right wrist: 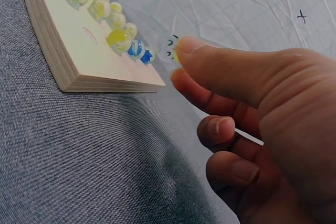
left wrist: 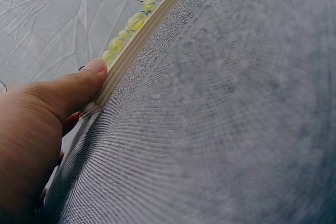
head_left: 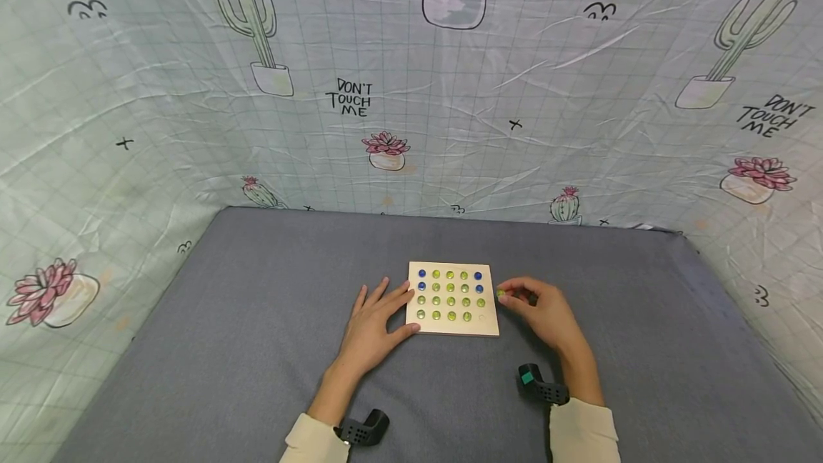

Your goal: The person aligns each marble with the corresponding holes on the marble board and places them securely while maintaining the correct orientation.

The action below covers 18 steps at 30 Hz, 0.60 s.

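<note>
A square wooden board lies on the table with rows of glass marbles in its hollows. Most are yellow-green marbles; several blue marbles sit at the far left and far right. One hollow at the near right corner holds no marble. My left hand rests at the board's left side, fingers spread, with its thumb on the near left corner. Just off the board's right edge, my right hand pinches a yellow-green marble between thumb and index finger, the other fingers loosely curled.
Grey cloth covers the table. Behind it and at both sides hangs a pale curtain printed with cacti and lettering. Each wrist wears a black camera band, such as the right band.
</note>
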{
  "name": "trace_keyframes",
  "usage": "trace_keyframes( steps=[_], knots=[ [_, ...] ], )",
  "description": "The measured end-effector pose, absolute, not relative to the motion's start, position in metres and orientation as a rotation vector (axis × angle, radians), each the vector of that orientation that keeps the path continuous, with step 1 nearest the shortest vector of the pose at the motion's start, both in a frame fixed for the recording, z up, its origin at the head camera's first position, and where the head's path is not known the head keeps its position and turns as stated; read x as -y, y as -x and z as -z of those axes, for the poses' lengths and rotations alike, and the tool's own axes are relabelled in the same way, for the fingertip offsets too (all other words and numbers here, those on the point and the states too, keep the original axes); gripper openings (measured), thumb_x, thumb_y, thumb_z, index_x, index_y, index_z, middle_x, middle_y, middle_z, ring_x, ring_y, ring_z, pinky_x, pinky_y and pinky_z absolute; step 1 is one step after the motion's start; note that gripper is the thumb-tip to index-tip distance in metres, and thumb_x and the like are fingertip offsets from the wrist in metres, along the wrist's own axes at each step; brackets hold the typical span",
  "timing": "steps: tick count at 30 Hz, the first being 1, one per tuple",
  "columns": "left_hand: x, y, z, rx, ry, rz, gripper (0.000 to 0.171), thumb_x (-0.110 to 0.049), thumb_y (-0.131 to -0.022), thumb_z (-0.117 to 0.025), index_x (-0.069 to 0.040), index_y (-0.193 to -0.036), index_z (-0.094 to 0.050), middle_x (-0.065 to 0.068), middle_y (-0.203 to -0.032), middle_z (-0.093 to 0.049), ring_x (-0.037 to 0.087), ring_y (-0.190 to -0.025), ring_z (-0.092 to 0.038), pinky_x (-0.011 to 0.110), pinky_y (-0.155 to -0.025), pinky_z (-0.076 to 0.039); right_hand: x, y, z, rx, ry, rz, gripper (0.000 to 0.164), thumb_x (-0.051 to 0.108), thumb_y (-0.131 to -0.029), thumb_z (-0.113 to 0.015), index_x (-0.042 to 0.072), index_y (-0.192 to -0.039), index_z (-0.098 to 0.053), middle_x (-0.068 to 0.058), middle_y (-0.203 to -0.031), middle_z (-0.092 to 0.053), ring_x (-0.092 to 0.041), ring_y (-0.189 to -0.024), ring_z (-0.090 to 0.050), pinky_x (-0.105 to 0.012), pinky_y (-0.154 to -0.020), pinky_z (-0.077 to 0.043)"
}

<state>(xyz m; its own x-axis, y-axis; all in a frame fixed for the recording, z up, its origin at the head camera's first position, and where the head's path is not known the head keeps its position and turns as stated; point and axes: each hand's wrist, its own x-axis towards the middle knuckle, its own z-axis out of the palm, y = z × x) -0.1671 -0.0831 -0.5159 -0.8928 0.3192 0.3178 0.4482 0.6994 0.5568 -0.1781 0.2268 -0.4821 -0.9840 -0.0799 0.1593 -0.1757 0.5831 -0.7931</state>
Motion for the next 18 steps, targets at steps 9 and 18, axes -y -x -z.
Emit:
trace_keyframes(
  steps=[9,18],
  knots=[
    [0.0835,0.1680,0.5187,2.714,0.621,0.954,0.063,-0.047,-0.083,-0.069,-0.018,-0.138,-0.055,-0.002,-0.144,-0.046,0.027,-0.140,-0.028,0.050,-0.117,-0.006,-0.2239,0.1775,0.4807,2.752,-0.238,-1.410,0.016,0.021,-0.085,-0.074,0.015,-0.100,-0.072,-0.001,-0.079,-0.059,-0.020,-0.067,-0.047,-0.027,-0.054,-0.037],
    [0.0833,0.1681,0.5197,2.710,0.621,0.951,0.063,-0.047,-0.083,-0.069,-0.018,-0.137,-0.055,-0.003,-0.144,-0.046,0.027,-0.140,-0.028,0.049,-0.117,-0.006,-0.2221,0.1780,0.4815,2.772,-0.353,-1.496,0.015,0.019,-0.083,-0.076,0.013,-0.096,-0.073,0.001,-0.079,-0.062,-0.016,-0.066,-0.048,-0.025,-0.054,-0.039]
  ],
)
